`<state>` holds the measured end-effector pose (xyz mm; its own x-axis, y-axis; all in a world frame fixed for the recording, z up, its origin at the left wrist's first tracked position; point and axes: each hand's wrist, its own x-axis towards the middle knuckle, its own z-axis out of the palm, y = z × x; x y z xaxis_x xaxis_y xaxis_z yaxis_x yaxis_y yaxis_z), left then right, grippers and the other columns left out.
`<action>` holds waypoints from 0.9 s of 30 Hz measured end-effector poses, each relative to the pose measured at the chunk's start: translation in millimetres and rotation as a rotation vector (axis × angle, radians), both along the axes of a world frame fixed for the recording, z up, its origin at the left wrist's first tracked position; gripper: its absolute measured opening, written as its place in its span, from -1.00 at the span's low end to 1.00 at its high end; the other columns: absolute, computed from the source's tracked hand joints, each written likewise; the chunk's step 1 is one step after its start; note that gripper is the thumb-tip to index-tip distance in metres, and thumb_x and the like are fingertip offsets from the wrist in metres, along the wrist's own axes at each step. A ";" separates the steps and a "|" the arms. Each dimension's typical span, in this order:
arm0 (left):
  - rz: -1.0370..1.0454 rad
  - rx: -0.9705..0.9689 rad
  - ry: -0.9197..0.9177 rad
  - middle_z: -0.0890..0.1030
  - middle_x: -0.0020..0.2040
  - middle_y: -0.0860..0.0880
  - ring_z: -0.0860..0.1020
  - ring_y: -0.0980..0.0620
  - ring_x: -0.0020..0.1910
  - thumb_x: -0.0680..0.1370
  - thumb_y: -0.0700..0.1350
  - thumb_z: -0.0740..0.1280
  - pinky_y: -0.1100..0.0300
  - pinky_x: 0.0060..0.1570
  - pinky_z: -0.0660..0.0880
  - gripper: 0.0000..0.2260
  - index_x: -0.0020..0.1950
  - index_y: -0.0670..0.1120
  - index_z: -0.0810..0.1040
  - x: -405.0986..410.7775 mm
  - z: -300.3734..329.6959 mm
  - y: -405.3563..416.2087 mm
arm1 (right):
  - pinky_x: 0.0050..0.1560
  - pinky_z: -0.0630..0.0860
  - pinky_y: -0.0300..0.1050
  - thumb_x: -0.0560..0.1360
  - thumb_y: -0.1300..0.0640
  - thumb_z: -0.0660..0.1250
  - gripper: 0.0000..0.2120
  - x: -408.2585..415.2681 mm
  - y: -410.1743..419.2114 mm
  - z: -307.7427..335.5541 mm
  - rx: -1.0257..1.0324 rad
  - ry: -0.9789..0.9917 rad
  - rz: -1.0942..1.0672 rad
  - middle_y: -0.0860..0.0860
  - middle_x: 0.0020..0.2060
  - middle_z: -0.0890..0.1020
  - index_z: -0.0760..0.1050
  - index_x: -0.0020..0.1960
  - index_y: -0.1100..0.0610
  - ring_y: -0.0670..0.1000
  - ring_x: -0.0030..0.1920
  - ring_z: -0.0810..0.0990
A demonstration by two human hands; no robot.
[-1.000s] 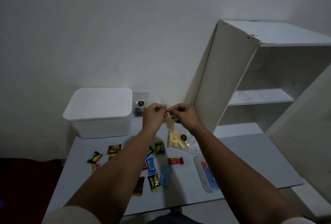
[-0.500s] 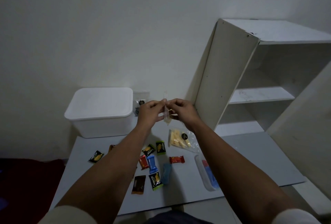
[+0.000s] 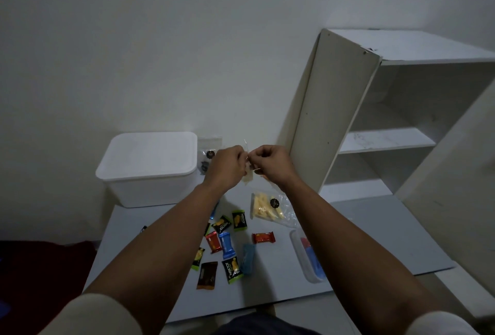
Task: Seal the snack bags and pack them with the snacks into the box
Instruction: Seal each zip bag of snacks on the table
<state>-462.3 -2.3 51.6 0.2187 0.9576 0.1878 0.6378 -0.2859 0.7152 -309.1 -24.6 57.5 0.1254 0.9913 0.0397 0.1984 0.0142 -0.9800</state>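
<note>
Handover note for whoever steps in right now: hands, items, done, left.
Left hand and right hand: both pinch the top of a small clear snack bag, held in the air, sealing under way.
Clear bag of yellow snacks lies on the grey table; another clear bag with dark snacks stands beside the white lidded box.
Small wrapped snacks lie scattered, unpacked.
Left: finish sealing, open box, pack everything.

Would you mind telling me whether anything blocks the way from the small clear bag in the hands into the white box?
Yes: the white plastic box has its white lid on, covering the opening. Both the left hand and right hand pinch the small clear snack bag right of it.
</note>
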 end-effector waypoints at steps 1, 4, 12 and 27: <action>-0.011 -0.009 -0.008 0.66 -0.25 -0.04 0.65 -0.05 -0.26 0.69 -0.01 0.17 -0.15 -0.13 0.62 -0.74 -0.13 -0.06 0.52 0.0 -0.4 0.0 | -0.20 0.62 -0.11 0.52 0.24 0.44 -0.87 -1.5 -0.9 -0.3 0.005 0.006 -0.016 0.23 -0.19 0.72 0.64 -0.10 0.32 0.01 -0.26 0.68; -0.067 -0.047 -0.071 0.65 -0.22 -0.05 0.66 -0.10 -0.22 0.69 0.00 0.16 -0.21 -0.14 0.63 -0.76 -0.14 0.00 0.46 -3.1 -1.2 1.0 | -0.20 0.62 -0.11 0.55 0.19 0.42 -0.87 -4.0 -1.4 -0.4 0.026 0.044 -0.051 0.20 -0.15 0.72 0.65 -0.05 0.28 0.06 -0.22 0.70; -0.053 -0.175 -0.295 0.64 -0.17 -0.12 0.66 -0.06 -0.26 0.72 -0.05 0.15 -0.19 -0.09 0.68 -0.78 -0.07 -0.11 0.43 -0.7 17.2 -6.5 | -0.25 0.60 -0.16 0.59 0.26 0.39 -0.87 -4.5 -2.7 8.2 0.100 0.022 0.031 0.14 -0.25 0.67 0.63 -0.03 0.35 -0.03 -0.30 0.65; -0.115 -0.262 -0.360 0.66 -0.18 -0.14 0.65 -0.04 -0.21 0.67 -0.14 0.21 -0.06 -0.11 0.70 -0.81 -0.11 -0.12 0.50 -3.5 15.5 -9.3 | -0.15 0.65 -0.07 0.51 0.38 0.44 -0.91 -4.2 6.3 14.2 0.108 0.139 -0.044 0.18 -0.27 0.66 0.61 -0.03 0.43 0.02 -0.29 0.64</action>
